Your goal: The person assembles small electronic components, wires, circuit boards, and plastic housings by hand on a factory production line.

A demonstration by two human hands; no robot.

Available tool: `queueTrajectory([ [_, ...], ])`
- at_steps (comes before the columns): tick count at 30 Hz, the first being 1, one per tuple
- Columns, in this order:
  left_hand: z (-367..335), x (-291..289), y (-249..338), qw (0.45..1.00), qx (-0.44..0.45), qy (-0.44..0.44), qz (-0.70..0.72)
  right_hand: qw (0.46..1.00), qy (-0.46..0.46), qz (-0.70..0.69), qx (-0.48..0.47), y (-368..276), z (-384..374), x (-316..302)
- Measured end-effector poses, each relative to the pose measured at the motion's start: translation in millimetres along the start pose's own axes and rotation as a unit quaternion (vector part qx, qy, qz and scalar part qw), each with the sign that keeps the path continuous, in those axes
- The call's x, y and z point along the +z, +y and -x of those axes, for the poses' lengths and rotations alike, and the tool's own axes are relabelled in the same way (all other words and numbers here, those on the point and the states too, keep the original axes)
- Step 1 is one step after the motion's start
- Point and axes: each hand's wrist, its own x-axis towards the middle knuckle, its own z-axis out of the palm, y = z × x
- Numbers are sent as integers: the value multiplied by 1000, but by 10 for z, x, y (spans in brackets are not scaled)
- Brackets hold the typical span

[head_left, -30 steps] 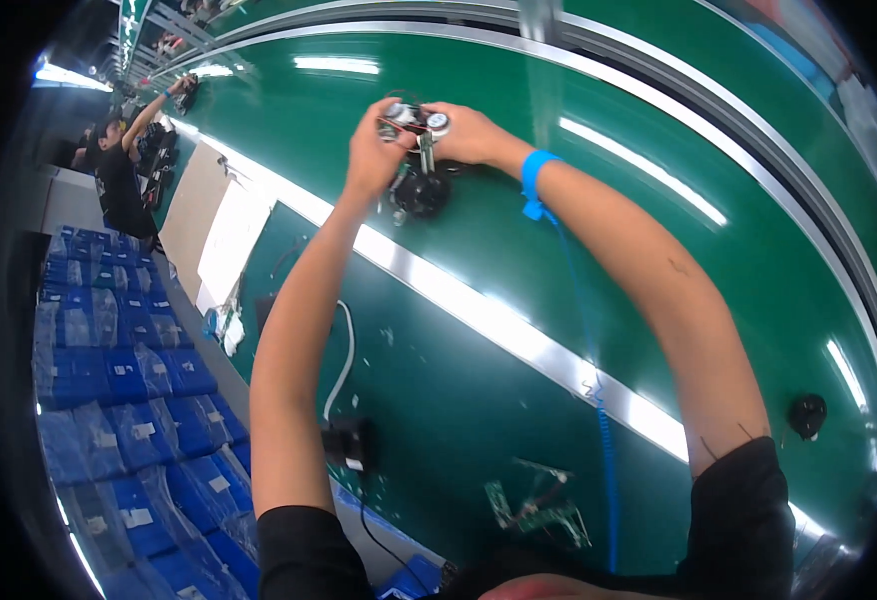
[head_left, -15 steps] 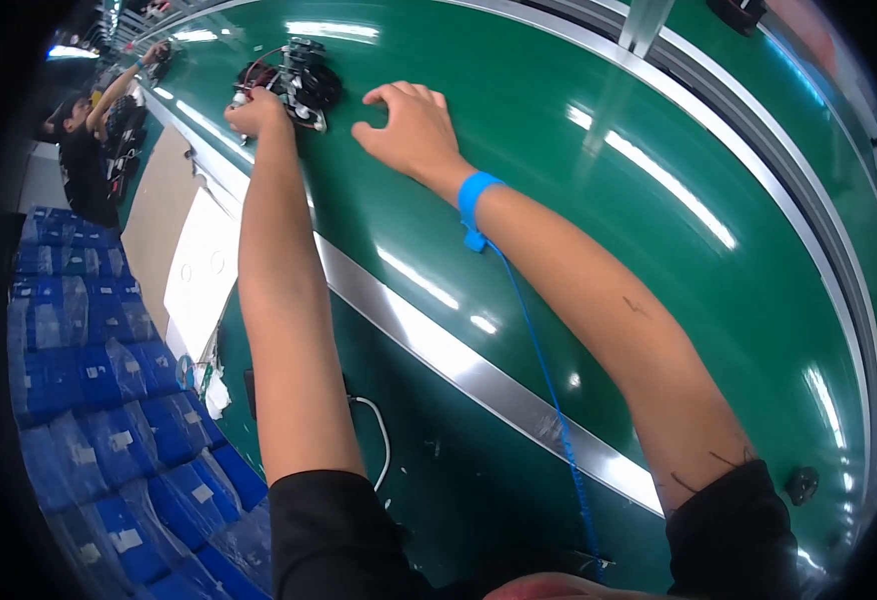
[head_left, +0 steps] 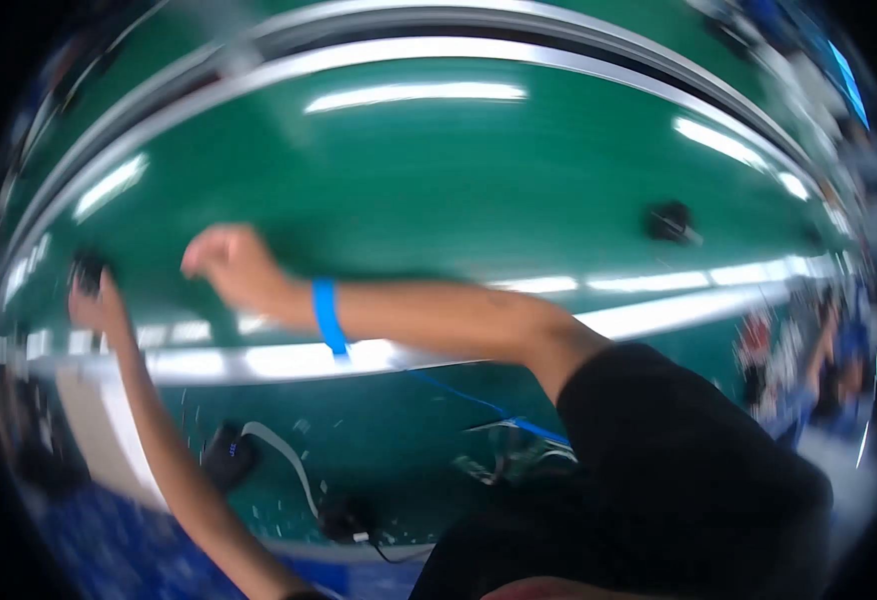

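Note:
My left hand (head_left: pixel 99 306) reaches out to the far left of the green work surface (head_left: pixel 439 200). Its thumb and fingers close round a small dark assembly (head_left: pixel 88 272), smeared by motion here; the earlier picture shows it as black parts with red wires. My right hand (head_left: pixel 239 268) hovers over the surface to the right of it, fingers bent, with nothing visible in them. Motion blurs its fingers. A blue wrist strap (head_left: pixel 328 312) circles my right wrist, its blue cord (head_left: pixel 459 391) trailing down toward my body.
A round black object (head_left: pixel 671 221) lies on the green surface at the right. Metal rails (head_left: pixel 439 48) border the far side. Below the near metal edge (head_left: pixel 229 364) are a dark box (head_left: pixel 229 456) and a white cable (head_left: pixel 289 450). Another person (head_left: pixel 844 375) is at far right.
My view has swung to the right, so the hands and assembly now appear farther left and lower. My left hand stays at the assembly. The right hand's fingers look more bent.

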Motion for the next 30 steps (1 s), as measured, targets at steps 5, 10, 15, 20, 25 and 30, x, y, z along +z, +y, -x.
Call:
queueTrajectory([
  [5, 1047, -103, 2781, 943, 283, -110, -135, 998, 42, -49, -12, -2070, 1867, -1104],
  [10, 2724, 777, 5584, 822, 300, -458, 159, 953, 250, 157, 68, -2988, 3887, -2871],
  [15, 3208, 1155, 6378, 760, 497, -407, -101, 713, 300, 633, -27, -3276, 4923, -4060],
  [20, 2758, 1823, 6136, 805, 340, -420, -246, 481, 417, 770, 52, -3382, 5256, -4931],
  [25, 3602, 1523, 6262, 874, 128, -438, -166, 486, 364, 794, -37, -3255, 5377, -5771],
  [30, 5164, 1079, 6599, 928, -51, -218, 297, 541, 400, 740, -14, -3246, 5372, -5763],
])
